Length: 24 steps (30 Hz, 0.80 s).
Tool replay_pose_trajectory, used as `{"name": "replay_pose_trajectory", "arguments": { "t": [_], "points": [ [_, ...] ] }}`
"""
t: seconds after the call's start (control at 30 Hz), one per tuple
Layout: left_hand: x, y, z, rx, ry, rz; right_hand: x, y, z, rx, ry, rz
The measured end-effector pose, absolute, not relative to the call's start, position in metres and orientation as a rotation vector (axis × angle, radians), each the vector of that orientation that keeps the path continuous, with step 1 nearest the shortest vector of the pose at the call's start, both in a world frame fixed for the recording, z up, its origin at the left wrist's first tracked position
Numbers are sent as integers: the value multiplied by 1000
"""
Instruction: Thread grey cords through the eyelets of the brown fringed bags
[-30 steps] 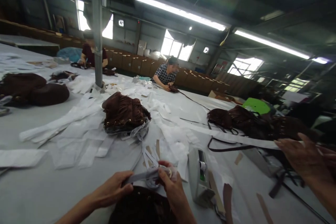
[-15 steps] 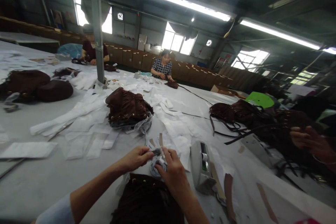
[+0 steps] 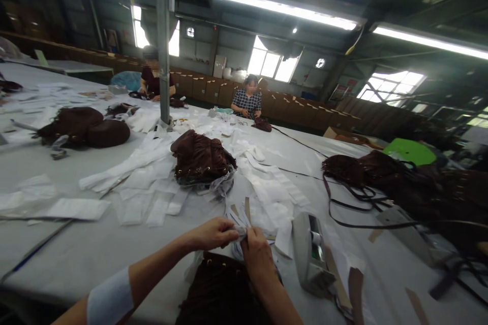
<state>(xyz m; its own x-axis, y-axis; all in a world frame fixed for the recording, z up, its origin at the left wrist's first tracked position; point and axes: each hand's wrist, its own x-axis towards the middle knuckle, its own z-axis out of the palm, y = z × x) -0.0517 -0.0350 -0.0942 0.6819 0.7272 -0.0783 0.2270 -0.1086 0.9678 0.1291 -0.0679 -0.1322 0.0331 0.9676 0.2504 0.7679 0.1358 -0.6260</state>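
My left hand [image 3: 218, 232] is closed, its thumb and fingers pinching one side of a small whitish piece [image 3: 241, 230]. My right hand [image 3: 258, 254] meets it from the other side, fingers bent onto the same piece, which they partly hide. Below the fingers, a bluish-white coil of strip [image 3: 237, 250] is partly covered. Loose white and tan strips [image 3: 247, 208] fan out just beyond the hands. A dark brown fringed bag [image 3: 217, 289] with gold eyelets lies under my wrists at the table edge.
A grey tape dispenser [image 3: 303, 236] stands right of my right hand. Farther up lies another brown bag [image 3: 202, 160] among white paper sheets [image 3: 133, 203]. More brown bags [image 3: 366, 167] are piled at right. A metal post [image 3: 163, 61] rises from the table; two people work beyond.
My view has swung left, so things sit farther right. My right hand's fingers, spread before, have curled in against the left hand's fingertips. The hand at the far right has mostly left view.
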Motion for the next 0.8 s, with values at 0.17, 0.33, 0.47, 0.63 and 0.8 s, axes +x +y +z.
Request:
{"name": "replay_pose_trajectory", "arguments": {
  "t": [0.17, 0.33, 0.47, 0.63, 0.8],
  "points": [
    [-61, -23, -106, 1715, 741, 450, 133, -65, -129, -1532, -1159, 1065],
    [-61, -18, -122, 1772, 860, 553, 121, -64, -145, -1414, -838, 1307],
    [-57, -21, -134, 1797, 936, 595, 109, -63, -152, -1314, -621, 1399],
    [-56, -25, -142, 1769, 1011, 637, 99, -64, -159, -1272, -449, 1477],
    [-52, -30, -144, 1658, 981, 634, 94, -71, -164, -1226, -433, 1509]
  ]
}}
